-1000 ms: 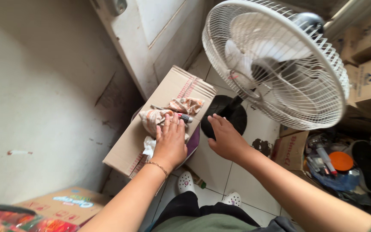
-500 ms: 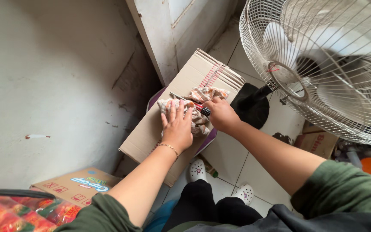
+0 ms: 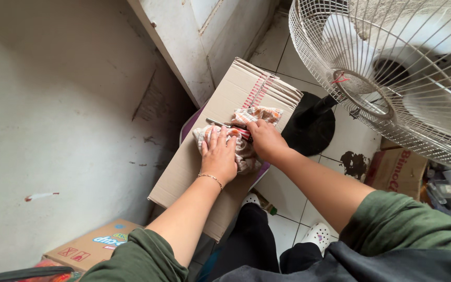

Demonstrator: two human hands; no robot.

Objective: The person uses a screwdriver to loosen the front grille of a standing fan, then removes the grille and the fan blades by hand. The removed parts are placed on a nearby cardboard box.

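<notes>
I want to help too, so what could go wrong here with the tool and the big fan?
The right hand is closed on a thin, pointed tool lying on a crumpled cloth. The left hand presses the cloth right beside it, so a slip might poke those fingers. The flattened cardboard they rest on sticks out past the purple stool underneath; hard pressing might tip it. The fan stands very close, so an elbow might bump it.
</notes>
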